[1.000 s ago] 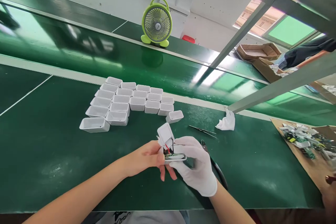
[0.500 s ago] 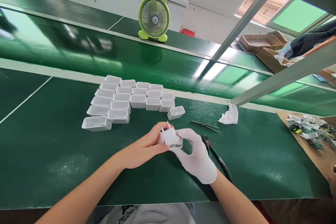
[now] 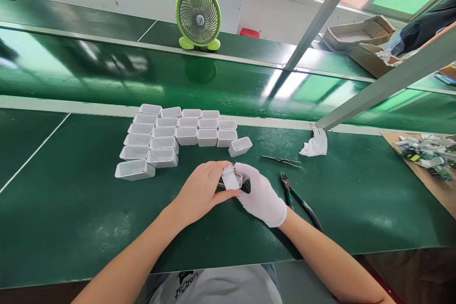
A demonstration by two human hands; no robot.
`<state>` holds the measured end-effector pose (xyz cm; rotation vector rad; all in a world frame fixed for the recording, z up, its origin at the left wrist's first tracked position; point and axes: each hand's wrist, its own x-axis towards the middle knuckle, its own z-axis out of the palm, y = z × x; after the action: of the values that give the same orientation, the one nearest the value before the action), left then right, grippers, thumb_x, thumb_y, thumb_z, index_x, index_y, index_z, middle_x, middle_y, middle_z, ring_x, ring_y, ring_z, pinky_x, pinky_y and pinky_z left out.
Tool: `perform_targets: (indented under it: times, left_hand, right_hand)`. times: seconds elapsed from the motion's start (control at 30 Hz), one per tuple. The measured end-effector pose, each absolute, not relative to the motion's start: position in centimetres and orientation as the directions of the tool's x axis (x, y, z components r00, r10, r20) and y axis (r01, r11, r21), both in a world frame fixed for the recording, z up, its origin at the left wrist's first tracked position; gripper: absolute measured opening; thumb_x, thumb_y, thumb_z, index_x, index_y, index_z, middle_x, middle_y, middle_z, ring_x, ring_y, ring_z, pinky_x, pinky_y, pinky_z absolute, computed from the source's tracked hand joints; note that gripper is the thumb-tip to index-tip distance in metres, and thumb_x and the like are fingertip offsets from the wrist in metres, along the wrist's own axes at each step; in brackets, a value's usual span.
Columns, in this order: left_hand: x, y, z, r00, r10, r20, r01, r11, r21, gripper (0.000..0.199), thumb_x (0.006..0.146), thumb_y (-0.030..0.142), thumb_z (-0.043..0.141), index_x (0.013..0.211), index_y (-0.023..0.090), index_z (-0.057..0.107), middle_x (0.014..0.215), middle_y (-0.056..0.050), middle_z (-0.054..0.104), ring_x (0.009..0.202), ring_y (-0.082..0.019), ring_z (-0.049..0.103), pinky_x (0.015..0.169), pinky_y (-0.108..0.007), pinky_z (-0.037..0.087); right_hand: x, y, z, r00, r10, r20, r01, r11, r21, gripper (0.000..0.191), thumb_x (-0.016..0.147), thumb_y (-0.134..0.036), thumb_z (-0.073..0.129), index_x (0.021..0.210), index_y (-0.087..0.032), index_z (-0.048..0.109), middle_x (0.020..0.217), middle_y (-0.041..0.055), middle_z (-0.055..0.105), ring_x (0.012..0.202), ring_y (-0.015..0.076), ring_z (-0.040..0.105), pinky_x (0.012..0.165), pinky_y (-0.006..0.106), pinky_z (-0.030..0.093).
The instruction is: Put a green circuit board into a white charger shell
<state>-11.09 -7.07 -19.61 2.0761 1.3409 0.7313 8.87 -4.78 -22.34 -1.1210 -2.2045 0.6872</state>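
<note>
A small white plastic housing (image 3: 231,181) is gripped between a bare left hand (image 3: 201,190) and a white-gloved right hand (image 3: 261,196) at the centre of the frame, just above a green work surface (image 3: 71,209); both hands are closed on it, and dark parts are glimpsed inside it. Lettering is printed on the white shirt (image 3: 187,279) at the bottom edge, but it cannot be read with certainty. Left of centre, open white shells (image 3: 167,133) are ranged in touching rows, all seemingly empty, with one single shell (image 3: 240,146) set askew at the right end. Tweezers (image 3: 282,160) and green-handled cutters (image 3: 299,199) are laid just right of the hands, and a crumpled white glove (image 3: 315,143) is seen beyond them. At the right edge, circuit boards (image 3: 425,152) are heaped on a brown sheet. A lime-green desk fan (image 3: 198,12) is stood on the raised shelf at top centre, beside a red object (image 3: 249,33), before a white wall. Cardboard boxes (image 3: 359,35) are seen at the upper right.
</note>
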Motion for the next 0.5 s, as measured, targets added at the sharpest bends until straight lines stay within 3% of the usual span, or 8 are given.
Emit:
perform_targets:
  times: [0.1,0.2,0.33,0.4,0.5]
  left_hand:
    - [-11.5,-6.8,-19.9,0.383,0.902,0.200,0.670,-0.420,0.612,0.052,0.093,0.053,0.058,0.131,0.020,0.047,0.128,-0.012,0.064,0.115,-0.030,0.061,0.097,-0.049,0.050]
    - [-11.8,-6.5,-19.5,0.418,0.897,0.144,0.659,-0.408,0.632,0.047,0.095,0.047,0.059,0.133,0.022,0.045,0.133,-0.009,0.061,0.113,-0.027,0.063,0.093,-0.043,0.053]
    - [-11.9,-6.5,-19.0,0.411,0.907,0.088,0.618,-0.348,0.705,0.043,0.094,0.045,0.062,0.130,0.024,0.051,0.132,-0.007,0.063,0.115,-0.027,0.061,0.095,-0.043,0.051]
    - [-11.9,-6.4,-19.1,0.381,0.924,0.039,0.583,-0.273,0.766,0.052,0.089,0.051,0.066,0.132,0.025,0.052,0.132,-0.008,0.063,0.114,-0.028,0.062,0.092,-0.043,0.052]
    - [-12.3,-6.4,-19.2,0.230,0.970,0.077,0.423,-0.171,0.890,0.060,0.092,0.064,0.052,0.137,0.024,0.049,0.135,-0.012,0.059,0.107,-0.027,0.064,0.087,-0.042,0.053]
  right_hand:
    - [9.1,-4.6,-23.0,-0.457,0.829,0.322,0.573,0.552,-0.606,0.043,0.083,-0.018,0.065,0.124,-0.025,0.053,0.106,0.0075,0.071,0.085,0.0242,0.071,0.070,0.038,0.060]
    - [9.2,-4.4,-23.2,-0.531,0.768,0.358,0.547,0.634,-0.547,0.033,0.087,-0.015,0.059,0.118,-0.026,0.055,0.104,0.0058,0.070,0.084,0.0224,0.068,0.068,0.035,0.057]
    - [8.9,-4.3,-23.1,-0.651,0.666,0.364,0.563,0.745,-0.357,0.027,0.089,-0.012,0.050,0.113,-0.024,0.057,0.101,0.0079,0.065,0.081,0.0224,0.064,0.052,0.027,0.047]
    - [8.6,-4.2,-22.9,-0.665,0.654,0.359,0.589,0.756,-0.287,0.025,0.089,-0.013,0.049,0.110,-0.023,0.058,0.100,0.0091,0.064,0.078,0.0220,0.062,0.048,0.026,0.042]
    - [8.7,-4.4,-22.1,-0.667,0.648,0.367,0.594,0.760,-0.264,0.018,0.091,-0.014,0.049,0.103,-0.021,0.061,0.097,0.0091,0.066,0.075,0.0209,0.062,0.049,0.026,0.044]
